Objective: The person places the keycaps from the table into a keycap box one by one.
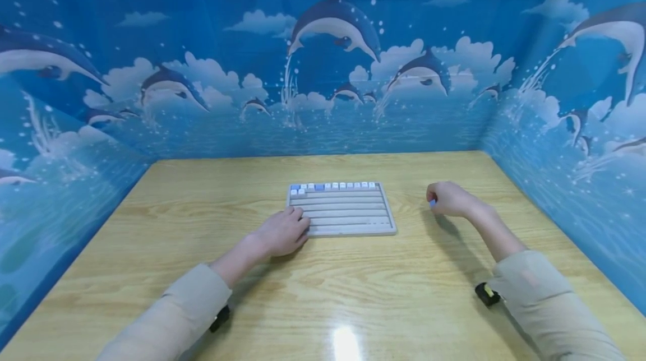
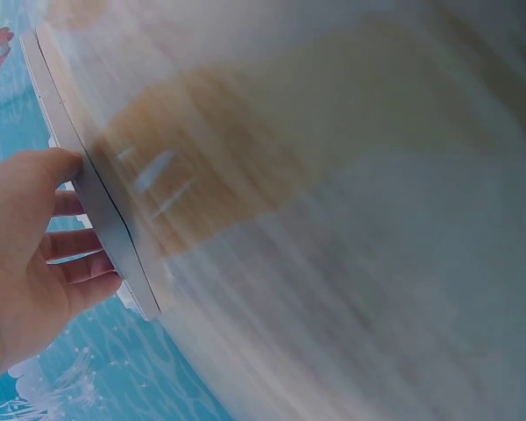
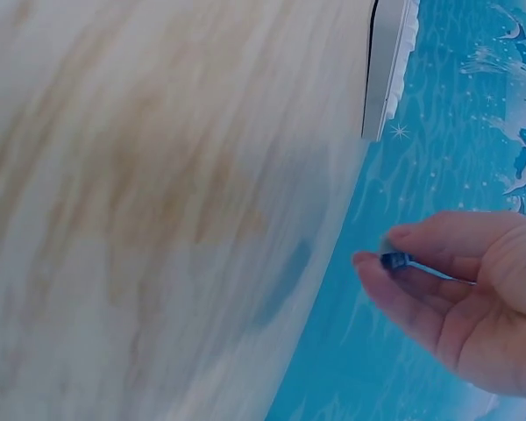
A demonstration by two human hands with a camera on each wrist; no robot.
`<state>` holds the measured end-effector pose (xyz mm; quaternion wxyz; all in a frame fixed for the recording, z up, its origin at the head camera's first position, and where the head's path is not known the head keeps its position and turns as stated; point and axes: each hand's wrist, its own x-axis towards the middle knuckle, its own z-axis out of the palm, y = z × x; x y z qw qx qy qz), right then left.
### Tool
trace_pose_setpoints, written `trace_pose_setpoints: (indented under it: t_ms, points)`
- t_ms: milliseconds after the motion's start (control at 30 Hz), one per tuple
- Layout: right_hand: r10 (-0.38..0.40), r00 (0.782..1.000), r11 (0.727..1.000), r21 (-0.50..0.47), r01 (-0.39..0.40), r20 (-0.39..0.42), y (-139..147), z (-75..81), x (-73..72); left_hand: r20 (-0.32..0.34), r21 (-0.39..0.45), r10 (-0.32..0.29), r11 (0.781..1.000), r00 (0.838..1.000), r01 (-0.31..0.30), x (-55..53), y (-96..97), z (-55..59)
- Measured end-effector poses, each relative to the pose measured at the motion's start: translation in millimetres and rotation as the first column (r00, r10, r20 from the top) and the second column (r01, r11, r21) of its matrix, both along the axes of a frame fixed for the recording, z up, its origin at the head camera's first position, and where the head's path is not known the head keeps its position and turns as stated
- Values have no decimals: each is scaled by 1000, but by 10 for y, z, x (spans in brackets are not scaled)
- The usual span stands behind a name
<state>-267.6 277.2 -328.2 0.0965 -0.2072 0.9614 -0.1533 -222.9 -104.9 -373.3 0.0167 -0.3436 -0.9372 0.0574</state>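
A light grey keyboard (image 1: 348, 212) lies flat on the table, mostly bare rows, with white and blue keycaps (image 1: 343, 186) along its far row and a couple more below at the left. My left hand (image 1: 285, 232) holds the keyboard's near left corner. In the left wrist view, the thumb of the left hand (image 2: 26, 228) is at the keyboard's front edge (image 2: 96, 197), the fingers bent beside it. Raised over the table, right of the keyboard, my right hand (image 1: 451, 199) pinches a small blue keycap (image 3: 394, 260) between thumb and fingertips.
The wood-grain table (image 1: 323, 288) extends around the keyboard. Blue curtains with dolphins (image 1: 335, 24) enclose its back and both sides. Dark devices (image 1: 487, 294) are strapped at both wrists below the sleeves.
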Motion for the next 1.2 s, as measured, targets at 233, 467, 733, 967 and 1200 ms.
trace_pose_setpoints:
  t_ms: [233,467,733,967,1200]
  points:
    - [4,997,1000,16,-2,-80,-128,16,-4,-4,0,-6,1000,1000,6,-1,-7,-8]
    - [25,988,999,-44,-32,-152,-241,-1,-44,-6,-4,-3,1000,1000,3,0,-7,-6]
    - [40,985,998,-31,-46,-166,-357,-19,-85,-5,-12,-2,1000,1000,1,6,-2,5]
    - [55,984,998,-2,-56,-169,-512,0,-101,-1,-10,0,1000,1000,0,5,-5,0]
    - [94,976,994,-42,-105,-196,-660,-10,-161,2,-9,10,1000,1000,-10,2,1,3]
